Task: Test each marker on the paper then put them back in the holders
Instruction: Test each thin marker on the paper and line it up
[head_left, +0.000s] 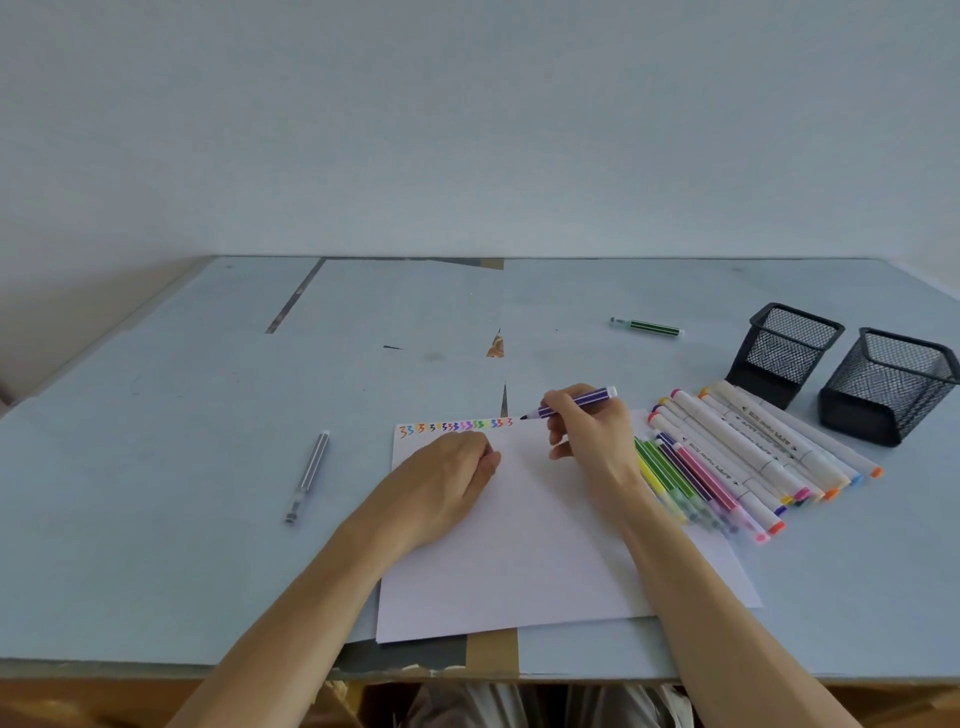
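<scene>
Purple marker (571, 404) in right hand (587, 436), over paper (519, 561)

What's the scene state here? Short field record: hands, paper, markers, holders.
right hand: grips purple marker, uncapped, tip just past the end of the scribble row
left hand: rests on paper, fingers curled; whether it holds anything cannot be told
scribble row: many colours along the paper's top edge
marker pile: lying right of the paper
holders: two black mesh, look empty
strays: green marker far side; grey marker left
</scene>
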